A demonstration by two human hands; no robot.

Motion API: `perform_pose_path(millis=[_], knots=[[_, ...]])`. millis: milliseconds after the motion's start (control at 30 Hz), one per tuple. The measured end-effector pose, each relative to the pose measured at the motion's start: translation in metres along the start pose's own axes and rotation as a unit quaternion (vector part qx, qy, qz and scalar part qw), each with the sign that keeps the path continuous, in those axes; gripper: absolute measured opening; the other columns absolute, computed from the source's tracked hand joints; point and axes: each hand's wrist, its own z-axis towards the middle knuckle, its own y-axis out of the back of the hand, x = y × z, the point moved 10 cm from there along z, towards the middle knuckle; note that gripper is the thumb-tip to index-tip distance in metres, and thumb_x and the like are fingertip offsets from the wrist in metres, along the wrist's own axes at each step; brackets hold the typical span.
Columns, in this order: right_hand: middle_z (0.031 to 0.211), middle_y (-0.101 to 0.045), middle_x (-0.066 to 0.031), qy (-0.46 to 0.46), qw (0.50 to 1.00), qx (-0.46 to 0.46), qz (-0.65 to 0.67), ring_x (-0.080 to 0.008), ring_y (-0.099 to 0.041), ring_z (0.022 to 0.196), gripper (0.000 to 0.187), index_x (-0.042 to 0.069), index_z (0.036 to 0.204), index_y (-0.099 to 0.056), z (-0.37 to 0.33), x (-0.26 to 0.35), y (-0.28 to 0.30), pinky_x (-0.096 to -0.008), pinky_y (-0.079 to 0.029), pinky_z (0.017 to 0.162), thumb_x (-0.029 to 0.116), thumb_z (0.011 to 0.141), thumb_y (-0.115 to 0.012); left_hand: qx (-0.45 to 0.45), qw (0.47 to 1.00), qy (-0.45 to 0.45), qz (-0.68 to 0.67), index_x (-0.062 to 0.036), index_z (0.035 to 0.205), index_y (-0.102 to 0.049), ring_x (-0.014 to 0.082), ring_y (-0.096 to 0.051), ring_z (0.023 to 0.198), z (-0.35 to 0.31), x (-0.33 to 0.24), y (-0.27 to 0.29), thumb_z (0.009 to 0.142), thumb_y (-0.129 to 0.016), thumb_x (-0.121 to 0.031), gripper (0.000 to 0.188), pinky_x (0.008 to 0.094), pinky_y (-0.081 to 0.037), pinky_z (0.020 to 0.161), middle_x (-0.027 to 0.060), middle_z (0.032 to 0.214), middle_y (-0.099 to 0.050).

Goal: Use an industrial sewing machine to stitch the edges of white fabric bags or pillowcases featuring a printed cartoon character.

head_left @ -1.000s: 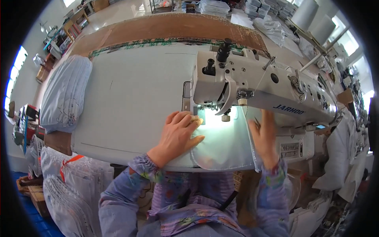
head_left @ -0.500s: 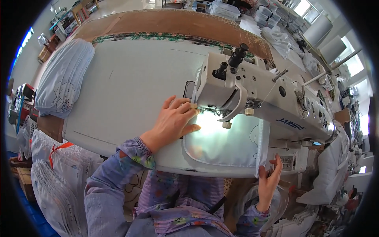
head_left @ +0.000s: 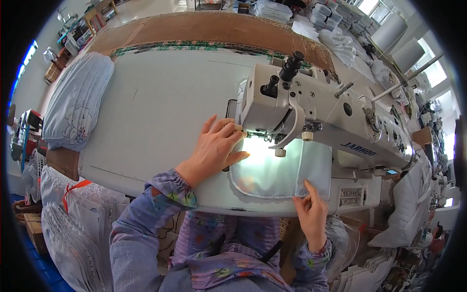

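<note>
A pale white fabric piece (head_left: 265,182) with a rounded, narrow-bound edge lies under the head of a white sewing machine (head_left: 318,109), lit brightly by its lamp. My left hand (head_left: 214,148) rests on the table and the fabric's left side, beside the presser foot. Its fingers are stretched and the thumb stands apart from them. At the near right corner, my right hand (head_left: 313,211) pinches the fabric's bound edge between thumb and forefinger. A pale seam line runs from the machine down toward this pinch. The machine head hides the fabric's far part.
A stack of pale cut pieces with line drawings (head_left: 80,100) lies on the table's left end. Bundles of white pieces (head_left: 73,238), one with a red tie (head_left: 73,190), hang below. Brown board (head_left: 189,29) borders the far side; wrapped piles (head_left: 335,19) stand beyond.
My right hand has moved left and away from me and now pinches the fabric. The fabric's right part has shifted, and the drawing on it no longer shows. My left hand has barely moved.
</note>
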Motion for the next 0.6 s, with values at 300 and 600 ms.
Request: perform_pose_path(millis=[300,600], knots=[[0.084,-0.067,-0.0156,-0.062,0.994,0.07,-0.054,-0.0297,-0.066,0.07,0.052,0.001,0.137,-0.06,0.016,-0.006,-0.019,-0.0431,-0.052,0.066,0.02,0.092,-0.078,0.014,1.0,0.025,-0.004,-0.0097,0.118,-0.07,0.0286,-0.052,0.133,0.001,0.006,0.001,0.09,-0.077,-0.04,0.042,0.0596,-0.026,0.121,0.0057,0.122,-0.065],[0.106,-0.067,-0.024,0.053,0.956,-0.043,-0.285,-0.0436,-0.065,0.089,0.028,-0.003,0.115,-0.064,0.162,-0.079,-0.017,-0.0507,-0.05,0.076,0.019,0.099,-0.065,-0.135,0.984,0.054,-0.099,-0.007,0.102,-0.072,0.0332,-0.063,0.115,0.001,0.014,0.023,0.087,-0.077,-0.013,0.017,0.0499,-0.047,0.106,0.0085,0.109,-0.068]])
